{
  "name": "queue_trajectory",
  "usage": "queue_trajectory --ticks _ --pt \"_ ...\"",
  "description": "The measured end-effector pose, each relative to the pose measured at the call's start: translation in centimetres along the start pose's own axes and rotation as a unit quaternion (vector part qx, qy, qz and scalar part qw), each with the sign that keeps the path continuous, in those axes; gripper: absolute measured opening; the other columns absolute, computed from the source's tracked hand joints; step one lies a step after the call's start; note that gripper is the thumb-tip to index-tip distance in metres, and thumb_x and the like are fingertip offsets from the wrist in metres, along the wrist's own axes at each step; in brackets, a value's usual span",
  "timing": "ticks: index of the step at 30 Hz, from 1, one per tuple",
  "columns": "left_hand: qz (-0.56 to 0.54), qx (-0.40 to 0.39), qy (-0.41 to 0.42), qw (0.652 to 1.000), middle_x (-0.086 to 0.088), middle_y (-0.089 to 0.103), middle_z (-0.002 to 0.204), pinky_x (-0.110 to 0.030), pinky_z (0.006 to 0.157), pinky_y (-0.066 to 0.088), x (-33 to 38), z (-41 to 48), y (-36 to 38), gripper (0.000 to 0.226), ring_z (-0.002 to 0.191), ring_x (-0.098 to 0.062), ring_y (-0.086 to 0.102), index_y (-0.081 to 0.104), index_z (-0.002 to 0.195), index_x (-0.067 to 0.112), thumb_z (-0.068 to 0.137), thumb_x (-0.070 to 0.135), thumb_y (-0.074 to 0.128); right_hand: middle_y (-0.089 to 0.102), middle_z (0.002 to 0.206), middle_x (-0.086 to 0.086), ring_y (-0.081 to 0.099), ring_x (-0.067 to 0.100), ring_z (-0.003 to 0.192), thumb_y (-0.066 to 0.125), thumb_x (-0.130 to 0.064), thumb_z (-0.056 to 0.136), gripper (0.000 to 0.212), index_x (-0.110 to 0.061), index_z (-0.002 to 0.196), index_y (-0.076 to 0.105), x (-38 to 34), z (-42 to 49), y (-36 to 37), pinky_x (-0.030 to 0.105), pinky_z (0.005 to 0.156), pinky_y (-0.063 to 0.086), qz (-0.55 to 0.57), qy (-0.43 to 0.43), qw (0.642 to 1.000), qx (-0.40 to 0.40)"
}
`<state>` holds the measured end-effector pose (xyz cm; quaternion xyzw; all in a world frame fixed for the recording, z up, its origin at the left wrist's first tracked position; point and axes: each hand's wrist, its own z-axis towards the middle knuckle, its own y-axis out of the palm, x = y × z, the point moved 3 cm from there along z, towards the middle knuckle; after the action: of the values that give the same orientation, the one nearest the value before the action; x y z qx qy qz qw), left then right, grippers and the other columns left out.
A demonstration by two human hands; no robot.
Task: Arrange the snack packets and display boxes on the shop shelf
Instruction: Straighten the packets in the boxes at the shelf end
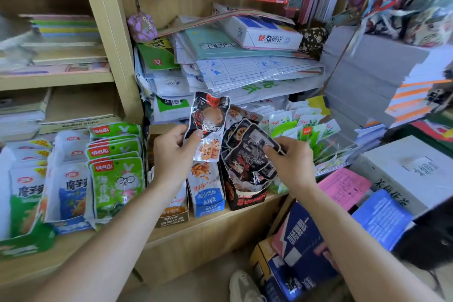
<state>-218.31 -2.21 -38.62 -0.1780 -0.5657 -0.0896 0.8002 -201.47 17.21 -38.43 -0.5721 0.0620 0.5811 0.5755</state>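
Right now I am partway through sorting packets back into the black-and-red cardboard display box (247, 193), the landmark I measure everything against. My left hand (175, 154) is clamped, thumb over fingers, on one glossy black-and-white foil snack packet with lotus-root slices printed on it (208, 125), held upright just above and to the left of that box. My right hand (291, 162) pinches the top corner of a dark foil packet (252, 152) at the front of the bunch standing in the box; the fingers are closed on its edge.

As I judge it, the step in hand is gathering the loose dark packets into this box. The next move calls for tipping the bunch aside with my right hand to open a gap, then sliding the left-hand packet down into it, face forward.

Counting: one packet in my left hand; roughly four or five dark ones in the box, though they overlap too much to be sure. Left of the box stand two narrower boxes, one blue-and-white (208, 193), one brown-fronted (172, 216). Further left, four green rabbit-printed packets (115, 169) show.
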Motion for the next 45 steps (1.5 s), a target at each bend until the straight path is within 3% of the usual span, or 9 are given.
queue_trajectory --ticks 3,11,15,20,27,34,37,40,45 --pt "0.007 -0.004 0.004 1.0 0.008 0.075 0.092 -0.037 0.082 0.057 0.5 -0.4 0.7 0.005 0.088 -0.009 0.071 0.073 0.096 0.019 0.092 0.021 0.071 0.061 0.062 0.014 0.048 0.029 0.051 0.069 -0.031 0.091 0.025 -0.007 0.082 0.069 1.1 -0.1 -1.1 0.039 0.051 0.04 0.05 0.016 0.997 0.054" --pt "-0.034 -0.096 -0.051 0.993 0.014 0.076 0.091 -0.028 0.074 0.059 1.3 -2.3 3.5 0.029 0.085 -0.004 0.073 0.066 0.095 0.041 0.094 0.012 0.068 0.07 0.078 -0.007 0.064 0.016 0.071 0.07 -0.021 0.093 0.006 -0.026 0.089 0.069 -0.7 -1.7 -2.2 0.034 0.064 0.051 0.192 -0.031 0.968 0.157" --pt "-0.113 -0.135 -0.161 0.971 0.0 0.077 0.096 -0.026 0.061 0.055 1.0 -2.6 4.5 0.019 0.085 -0.015 0.074 0.068 0.106 0.023 0.097 0.008 0.063 0.074 0.087 -0.008 0.068 0.008 0.076 0.074 -0.014 0.088 0.01 -0.015 0.098 0.074 -1.0 -1.9 -0.3 0.025 0.066 0.053 0.181 -0.063 0.978 0.078" --pt "-0.246 -0.156 -0.268 0.918 -0.018 0.075 0.096 -0.042 0.078 0.061 0.4 -2.4 5.0 0.02 0.086 -0.028 0.075 0.057 0.116 0.001 0.099 0.011 0.055 0.075 0.1 -0.005 0.071 0.009 0.095 0.075 -0.005 0.086 0.015 -0.013 0.098 0.073 -0.6 -1.8 1.5 0.033 0.088 0.059 0.218 -0.057 0.971 -0.076" --pt "-0.307 -0.19 -0.281 0.889 -0.014 0.074 0.113 -0.046 0.086 0.058 0.8 -2.7 4.9 0.045 0.102 -0.03 0.072 0.067 0.122 0.017 0.099 0.051 0.048 0.07 0.118 -0.013 0.062 0.0 0.114 0.077 -0.01 0.086 0.031 -0.026 0.112 0.072 -0.2 -1.9 1.8 0.033 0.103 0.05 0.141 -0.082 0.973 -0.163" --pt "-0.194 -0.168 -0.239 0.937 -0.014 0.074 0.108 -0.04 0.066 0.06 0.3 -2.1 4.4 0.028 0.091 -0.031 0.074 0.058 0.125 0.011 0.097 0.01 0.061 0.063 0.127 -0.012 0.06 -0.001 0.114 0.077 -0.043 0.084 0.053 -0.025 0.131 0.061 -0.5 -2.0 1.7 0.031 0.101 0.051 0.088 -0.092 0.969 -0.211" --pt "-0.135 -0.168 -0.207 0.954 -0.006 0.075 0.108 -0.05 0.083 0.06 0.0 -2.1 4.1 0.025 0.096 -0.027 0.073 0.06 0.121 0.018 0.097 0.01 0.063 0.047 0.138 -0.011 0.065 0.004 0.1 0.076 -0.039 0.085 0.067 -0.029 0.145 0.047 -1.0 -1.2 2.2 0.026 0.087 0.056 0.086 -0.088 0.974 -0.189" --pt "-0.085 -0.159 -0.178 0.967 0.004 0.076 0.103 -0.047 0.087 0.059 0.0 -2.3 3.9 0.033 0.095 -0.016 0.073 0.06 0.121 0.023 0.093 0.009 0.069 0.048 0.128 -0.011 0.062 0.007 0.084 0.078 -0.037 0.084 0.079 -0.031 0.152 0.037 -1.2 -0.3 3.0 0.02 0.075 0.052 0.02 -0.096 0.978 -0.187" --pt "-0.02 -0.14 -0.125 0.982 0.012 0.074 0.098 -0.025 0.077 0.052 0.1 -2.3 3.4 0.041 0.085 0.003 0.069 0.059 0.113 0.028 0.085 0.007 0.078 0.054 0.121 -0.003 0.049 0.02 0.11 0.083 -0.046 0.075 0.068 -0.027 0.135 0.058 -1.0 0.7 3.6 0.039 0.093 0.045 -0.092 -0.155 0.974 -0.138"
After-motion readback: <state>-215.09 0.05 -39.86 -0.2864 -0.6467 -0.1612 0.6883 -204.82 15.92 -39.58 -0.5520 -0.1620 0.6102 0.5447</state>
